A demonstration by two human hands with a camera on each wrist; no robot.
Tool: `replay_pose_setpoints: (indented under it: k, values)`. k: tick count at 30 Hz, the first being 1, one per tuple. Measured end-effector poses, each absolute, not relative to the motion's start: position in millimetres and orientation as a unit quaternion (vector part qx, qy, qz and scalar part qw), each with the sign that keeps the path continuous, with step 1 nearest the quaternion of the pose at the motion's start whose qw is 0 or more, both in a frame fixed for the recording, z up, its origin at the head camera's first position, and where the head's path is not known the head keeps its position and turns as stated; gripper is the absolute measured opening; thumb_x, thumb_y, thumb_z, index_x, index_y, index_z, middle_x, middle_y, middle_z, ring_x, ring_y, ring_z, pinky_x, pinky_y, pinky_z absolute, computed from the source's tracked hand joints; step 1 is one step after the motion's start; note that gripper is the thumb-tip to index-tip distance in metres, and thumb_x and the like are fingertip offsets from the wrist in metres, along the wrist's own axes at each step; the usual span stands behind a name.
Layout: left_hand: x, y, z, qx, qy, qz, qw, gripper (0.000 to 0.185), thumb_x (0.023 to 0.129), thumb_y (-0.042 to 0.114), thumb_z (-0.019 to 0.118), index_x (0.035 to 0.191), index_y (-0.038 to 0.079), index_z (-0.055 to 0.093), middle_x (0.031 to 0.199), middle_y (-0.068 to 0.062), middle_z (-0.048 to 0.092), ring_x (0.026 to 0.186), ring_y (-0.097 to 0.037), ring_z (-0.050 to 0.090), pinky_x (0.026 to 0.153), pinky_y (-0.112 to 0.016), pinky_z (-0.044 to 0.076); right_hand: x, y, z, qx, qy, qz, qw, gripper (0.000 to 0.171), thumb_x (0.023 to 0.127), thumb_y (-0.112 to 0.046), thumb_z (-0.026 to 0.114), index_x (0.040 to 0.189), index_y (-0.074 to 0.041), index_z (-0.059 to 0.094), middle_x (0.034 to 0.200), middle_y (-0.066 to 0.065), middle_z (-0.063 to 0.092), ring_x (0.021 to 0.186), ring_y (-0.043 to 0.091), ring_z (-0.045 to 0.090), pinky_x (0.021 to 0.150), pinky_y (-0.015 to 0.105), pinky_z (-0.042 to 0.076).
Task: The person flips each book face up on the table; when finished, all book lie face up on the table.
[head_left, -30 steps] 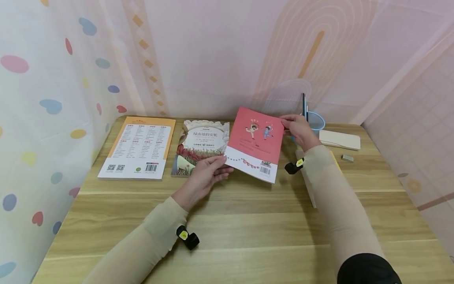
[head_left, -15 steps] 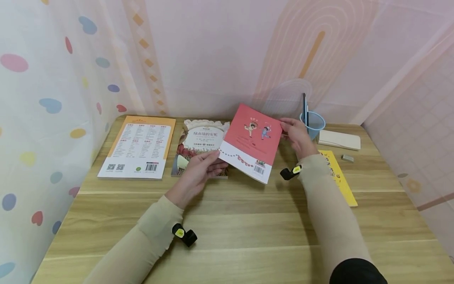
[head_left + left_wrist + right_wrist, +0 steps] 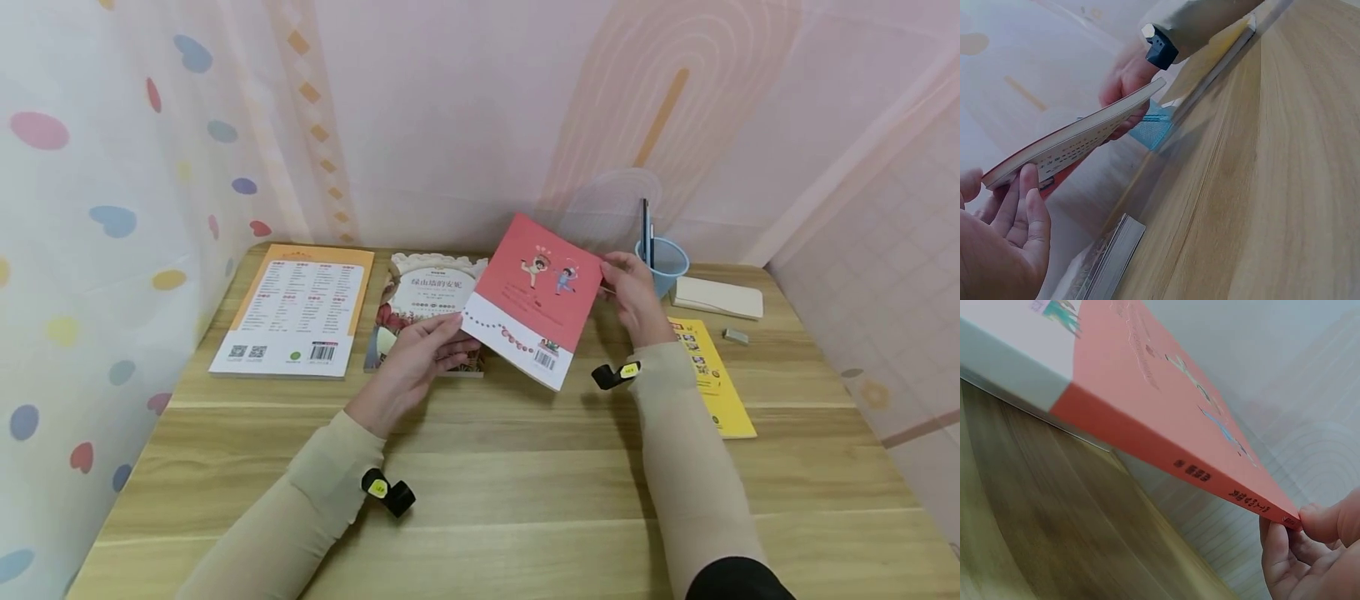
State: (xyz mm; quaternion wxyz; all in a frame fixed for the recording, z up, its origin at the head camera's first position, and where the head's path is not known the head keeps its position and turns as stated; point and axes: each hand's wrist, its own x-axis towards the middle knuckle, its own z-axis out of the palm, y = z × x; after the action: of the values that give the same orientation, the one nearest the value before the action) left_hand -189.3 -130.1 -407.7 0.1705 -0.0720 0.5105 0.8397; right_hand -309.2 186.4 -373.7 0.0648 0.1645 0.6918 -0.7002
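Note:
A thin red book (image 3: 534,298) with a white lower band and a barcode is held tilted above the wooden table (image 3: 495,483). My left hand (image 3: 417,358) grips its near left corner from below; in the left wrist view its fingers (image 3: 1022,209) lie under the page edge of the book (image 3: 1066,147). My right hand (image 3: 633,293) pinches the far right corner, and the right wrist view shows the thumb (image 3: 1329,520) on the red spine (image 3: 1172,459).
An orange and white book (image 3: 296,310) and a green illustrated book (image 3: 427,304) lie flat at the back left. A yellow booklet (image 3: 708,375) lies beside my right forearm. A blue pen cup (image 3: 663,262), a cream case (image 3: 716,297) and a small eraser (image 3: 736,336) sit at the back right.
The red book has shifted slightly left and tilted up a little in both hands. My right arm moved left, uncovering the yellow booklet.

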Motion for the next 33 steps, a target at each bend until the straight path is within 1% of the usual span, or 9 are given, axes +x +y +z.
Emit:
replay_pose_setpoints:
  k: [3, 7, 10, 17, 20, 25, 29, 33]
  values:
    - [-189.5, -129.5, -406.5, -0.066, 0.511, 0.840, 0.171, 0.034, 0.105, 0.022, 0.059, 0.131, 0.000, 0.061, 0.092, -0.001, 0.076, 0.085, -0.013, 0.072, 0.078, -0.024, 0.058, -306.0, 189.4, -375.6, 0.159, 0.680, -0.714, 0.061, 0.032, 0.107, -0.010, 0.050, 0.138, -0.007, 0.048, 0.116, 0.005, 0.057, 0.098, 0.018, 0.056, 0.075, 0.023, 0.051]
    - [-189.8, -128.5, -405.7, -0.065, 0.510, 0.840, 0.173, 0.031, 0.104, 0.022, 0.059, 0.127, 0.001, 0.063, 0.091, -0.001, 0.076, 0.084, -0.013, 0.072, 0.077, -0.024, 0.058, -302.4, 192.6, -376.1, 0.152, 0.669, -0.725, 0.058, 0.019, 0.107, -0.009, 0.049, 0.125, -0.011, 0.054, 0.112, 0.003, 0.060, 0.096, 0.017, 0.057, 0.074, 0.023, 0.051]
    - [-190.4, -128.7, -406.1, -0.063, 0.511, 0.839, 0.174, 0.029, 0.104, 0.022, 0.059, 0.125, 0.003, 0.065, 0.091, 0.000, 0.076, 0.084, -0.013, 0.072, 0.077, -0.024, 0.058, -300.2, 194.0, -375.3, 0.147, 0.667, -0.729, 0.055, 0.014, 0.107, -0.008, 0.049, 0.118, -0.013, 0.055, 0.109, 0.002, 0.061, 0.095, 0.017, 0.057, 0.074, 0.023, 0.051]
    - [-189.7, -130.2, -404.9, -0.058, 0.508, 0.842, 0.172, 0.030, 0.105, 0.022, 0.057, 0.127, 0.003, 0.064, 0.091, 0.000, 0.076, 0.084, -0.012, 0.072, 0.079, -0.025, 0.058, -296.6, 195.0, -371.3, 0.137, 0.657, -0.740, 0.054, 0.016, 0.107, -0.008, 0.050, 0.121, -0.012, 0.055, 0.104, 0.001, 0.066, 0.093, 0.016, 0.059, 0.076, 0.025, 0.052]
    - [-189.3, -132.4, -403.8, -0.056, 0.505, 0.844, 0.172, 0.030, 0.105, 0.022, 0.057, 0.128, 0.003, 0.064, 0.091, 0.000, 0.076, 0.084, -0.012, 0.072, 0.079, -0.025, 0.058, -296.7, 194.0, -370.0, 0.132, 0.657, -0.740, 0.054, 0.014, 0.107, -0.008, 0.049, 0.118, -0.013, 0.056, 0.104, 0.001, 0.067, 0.094, 0.017, 0.060, 0.076, 0.025, 0.053]
    - [-189.2, -135.3, -402.4, -0.064, 0.511, 0.840, 0.171, 0.029, 0.104, 0.023, 0.059, 0.126, 0.005, 0.066, 0.094, 0.000, 0.077, 0.086, -0.013, 0.072, 0.081, -0.026, 0.057, -297.5, 191.9, -370.1, 0.134, 0.652, -0.744, 0.060, 0.016, 0.106, -0.007, 0.050, 0.120, -0.012, 0.057, 0.107, 0.002, 0.067, 0.097, 0.017, 0.059, 0.076, 0.024, 0.054]
    - [-190.0, -135.9, -402.0, -0.063, 0.513, 0.839, 0.170, 0.028, 0.104, 0.023, 0.059, 0.125, 0.006, 0.066, 0.094, 0.000, 0.077, 0.087, -0.013, 0.072, 0.080, -0.025, 0.057, -297.8, 190.9, -371.4, 0.138, 0.656, -0.740, 0.059, 0.021, 0.106, -0.009, 0.050, 0.127, -0.010, 0.056, 0.110, 0.002, 0.068, 0.098, 0.017, 0.059, 0.077, 0.024, 0.053]
    - [-190.8, -136.6, -402.5, -0.061, 0.515, 0.838, 0.169, 0.026, 0.105, 0.024, 0.058, 0.122, 0.007, 0.067, 0.092, 0.001, 0.077, 0.085, -0.012, 0.072, 0.076, -0.023, 0.057, -297.0, 189.6, -372.5, 0.133, 0.666, -0.731, 0.059, 0.032, 0.107, -0.010, 0.049, 0.138, -0.006, 0.052, 0.113, 0.002, 0.068, 0.100, 0.018, 0.059, 0.080, 0.026, 0.053]
